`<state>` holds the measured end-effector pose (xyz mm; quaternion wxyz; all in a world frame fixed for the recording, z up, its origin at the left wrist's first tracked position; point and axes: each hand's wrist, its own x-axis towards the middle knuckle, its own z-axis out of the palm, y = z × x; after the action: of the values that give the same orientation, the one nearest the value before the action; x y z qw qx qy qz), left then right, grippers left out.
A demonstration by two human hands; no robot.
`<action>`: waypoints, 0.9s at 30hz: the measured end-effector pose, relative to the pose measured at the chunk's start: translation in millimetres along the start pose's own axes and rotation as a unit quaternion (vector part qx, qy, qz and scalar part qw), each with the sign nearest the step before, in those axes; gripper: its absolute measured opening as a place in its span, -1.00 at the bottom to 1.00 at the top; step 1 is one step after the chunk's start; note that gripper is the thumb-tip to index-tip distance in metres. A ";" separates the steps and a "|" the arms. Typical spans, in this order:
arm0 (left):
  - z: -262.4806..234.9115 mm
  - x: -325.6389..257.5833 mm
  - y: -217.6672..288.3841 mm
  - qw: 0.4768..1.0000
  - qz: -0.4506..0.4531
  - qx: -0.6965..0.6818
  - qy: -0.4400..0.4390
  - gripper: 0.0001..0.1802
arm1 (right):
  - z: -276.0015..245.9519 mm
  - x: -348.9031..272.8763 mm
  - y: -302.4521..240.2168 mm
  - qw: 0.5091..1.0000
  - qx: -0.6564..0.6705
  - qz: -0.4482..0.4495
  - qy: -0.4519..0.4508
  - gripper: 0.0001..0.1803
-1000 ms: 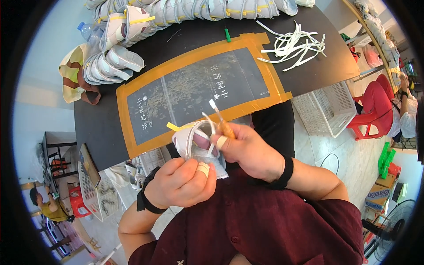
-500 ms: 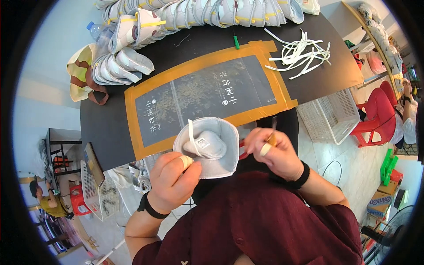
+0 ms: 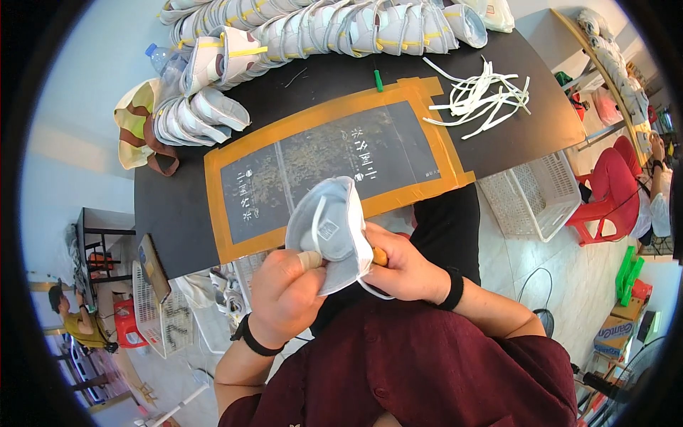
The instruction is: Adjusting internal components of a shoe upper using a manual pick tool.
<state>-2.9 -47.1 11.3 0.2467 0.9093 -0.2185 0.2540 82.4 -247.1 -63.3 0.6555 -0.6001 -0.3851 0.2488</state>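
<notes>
In front of me, the pale shoe upper [image 3: 341, 206] is over the person's lap, looking part-finished: one white strip [image 3: 317, 224] stands inside, another length hangs loose outside. The left hand's [image 3: 288, 288] grip pinches its rim; the right's [image 3: 409, 267] holds an orange-handled tool [image 3: 380, 256]. Spare strips [image 3: 484, 99] remain on the surface [image 3: 526, 146].

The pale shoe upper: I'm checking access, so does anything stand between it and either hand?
Nothing visible does: the left hand grips the shoe upper at its lower left edge, and the right hand is at its right side, holding an orange handle.
</notes>
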 end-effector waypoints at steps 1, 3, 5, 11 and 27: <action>1.2 2.1 0.1 1.000 0.023 0.016 -0.002 -0.62 | 0.1 0.3 0.7 1.000 -0.001 0.000 -0.001 -0.65; 5.0 4.4 -0.2 0.999 0.041 0.016 0.006 -0.63 | 1.9 1.4 1.5 0.994 0.098 0.035 0.030 -0.68; 5.2 6.9 1.4 0.998 0.059 0.015 0.014 -0.63 | 2.5 5.3 -12.2 0.967 0.234 0.097 0.029 -0.71; 6.5 9.3 9.9 0.998 -0.046 -0.005 0.038 -0.61 | -10.7 0.2 -2.8 0.841 0.502 0.201 0.001 -0.61; 22.7 -6.2 -1.6 0.767 -0.428 -0.477 0.006 -0.69 | -24.7 10.0 -30.0 0.989 -0.027 0.137 0.038 -0.85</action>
<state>1.2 -56.9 -9.7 0.7336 0.6718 0.1019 -0.0094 103.9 -258.6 -31.6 0.6128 -0.6741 -0.2802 0.3027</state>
